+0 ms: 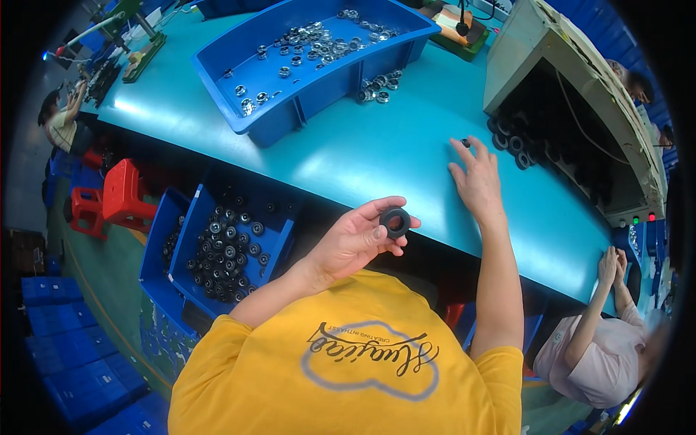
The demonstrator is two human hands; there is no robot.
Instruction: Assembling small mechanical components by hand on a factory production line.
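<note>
Head view | black ring (pixel 395 222) btwn left hand (pixel 355 243) thumb & fingers (pixel 388 205)

A teal table (pixel 377 156) is carrying everything. A blue bin (pixel 319 87) is sitting on it, holding scattered silver rings (pixel 319 40). A few more silver rings (pixel 380 85) are lying loose on the top just beside the bin. A beige machine (pixel 580 80) is standing at the right, with black rings (pixel 511 141) lying at its opening. The right hand (pixel 477 181) is resting flat on the table, fingers touching a small black part (pixel 465 143).
</note>
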